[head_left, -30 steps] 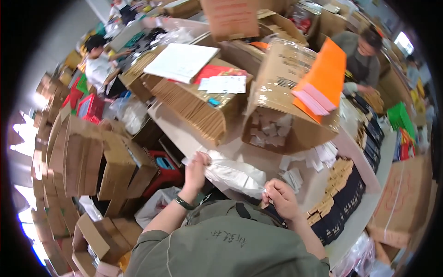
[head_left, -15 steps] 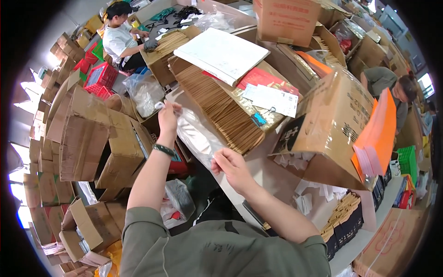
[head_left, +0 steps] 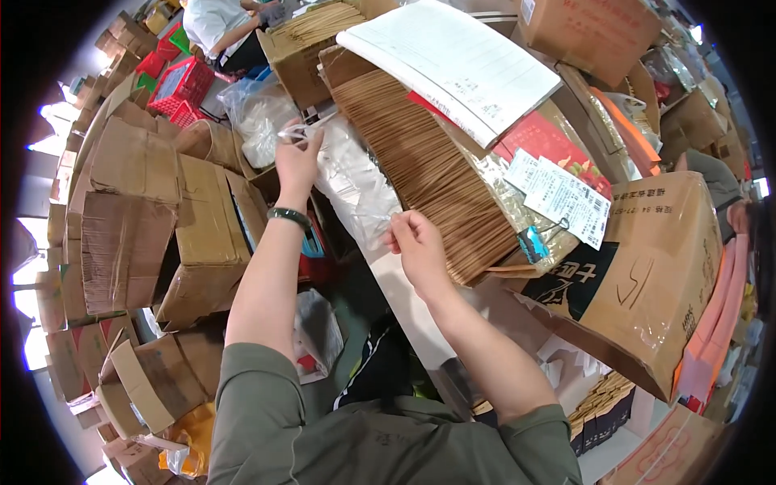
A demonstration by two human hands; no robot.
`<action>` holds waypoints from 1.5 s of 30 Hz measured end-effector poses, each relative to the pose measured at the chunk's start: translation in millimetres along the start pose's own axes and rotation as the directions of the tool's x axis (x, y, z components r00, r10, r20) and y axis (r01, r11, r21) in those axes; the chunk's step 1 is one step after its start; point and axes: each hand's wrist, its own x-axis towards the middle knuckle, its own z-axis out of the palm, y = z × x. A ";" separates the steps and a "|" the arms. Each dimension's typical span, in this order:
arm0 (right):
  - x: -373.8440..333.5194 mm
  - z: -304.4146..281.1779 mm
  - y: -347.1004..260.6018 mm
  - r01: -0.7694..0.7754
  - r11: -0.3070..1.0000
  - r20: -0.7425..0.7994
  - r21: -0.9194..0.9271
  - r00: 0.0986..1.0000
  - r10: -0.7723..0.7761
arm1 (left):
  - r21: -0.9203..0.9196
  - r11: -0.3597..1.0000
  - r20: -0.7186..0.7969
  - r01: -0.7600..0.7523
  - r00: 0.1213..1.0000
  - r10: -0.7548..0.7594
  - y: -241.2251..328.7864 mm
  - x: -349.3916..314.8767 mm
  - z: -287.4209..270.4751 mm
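A clear plastic bag (head_left: 349, 174) with white contents lies stretched between my hands, along the left side of the box of brown paper pieces (head_left: 428, 174). My left hand (head_left: 297, 159), with a dark bangle on its wrist, grips the bag's far end, where a twisted strip of plastic rises over the fingers. At the near end, the bent fingers of my right hand (head_left: 417, 246) pinch the bag's edge. What exactly is inside the bag cannot be made out.
A white sheet pad (head_left: 453, 69) and printed slips (head_left: 558, 194) with a blue clip (head_left: 533, 242) lie over the brown paper. A large carton (head_left: 647, 275) stands at right, opened cartons (head_left: 210, 218) at left. A co-worker (head_left: 218, 28) sits at far left, near a red crate (head_left: 182, 85).
My view has shifted, so the box of brown paper and the large carton sit farther right and nearer. Both hands keep hold of the plastic bag; the left fingers have moved at its far end.
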 end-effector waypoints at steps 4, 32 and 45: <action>-11.1 -2.9 -4.1 0.041 0.999 0.086 0.020 0.995 -0.042 | 0.081 0.992 -0.158 -0.097 0.981 0.109 19.1 -6.0 -43.8; -208.1 -97.0 72.0 -0.024 0.805 -0.019 -0.593 1.000 0.016 | 0.367 0.418 0.855 -0.831 0.479 0.200 -33.7 15.0 24.5; -228.7 -114.4 62.8 -0.200 0.797 -0.147 -0.570 0.979 0.141 | 0.743 0.526 0.636 -0.413 0.679 -0.366 41.1 -3.3 45.7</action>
